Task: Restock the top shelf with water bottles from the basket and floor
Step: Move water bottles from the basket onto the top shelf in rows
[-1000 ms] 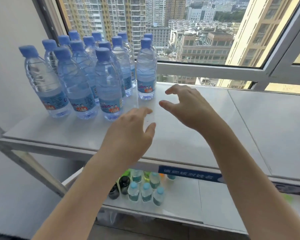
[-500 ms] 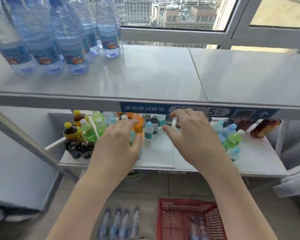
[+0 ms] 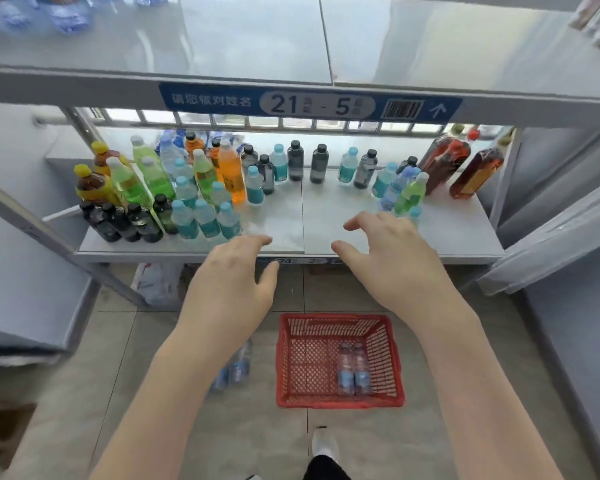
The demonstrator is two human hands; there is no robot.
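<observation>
A red plastic basket (image 3: 291,362) stands on the tiled floor below me, with two water bottles (image 3: 353,372) lying in its right half. More water bottles (image 3: 234,370) lie on the floor left of the basket, mostly hidden behind my left forearm. My left hand (image 3: 232,289) and my right hand (image 3: 392,268) hover empty, fingers relaxed and spread, in front of the lower shelf's edge and above the basket. The top shelf (image 3: 257,43) fills the upper frame; the bases of the blue-capped water bottles (image 3: 63,15) standing on it show blurred at top left.
The lower shelf (image 3: 326,216) carries many small drink bottles: green, orange, dark and teal-labelled ones on the left, brown tea bottles (image 3: 461,164) at right. A blue label strip (image 3: 309,105) runs along the top shelf's front. My shoe (image 3: 324,445) is on the floor below the basket.
My view has tilted down from the top shelf's bottles to the floor and basket. Both empty hands have dropped from the top shelf to the level of the lower shelf's edge.
</observation>
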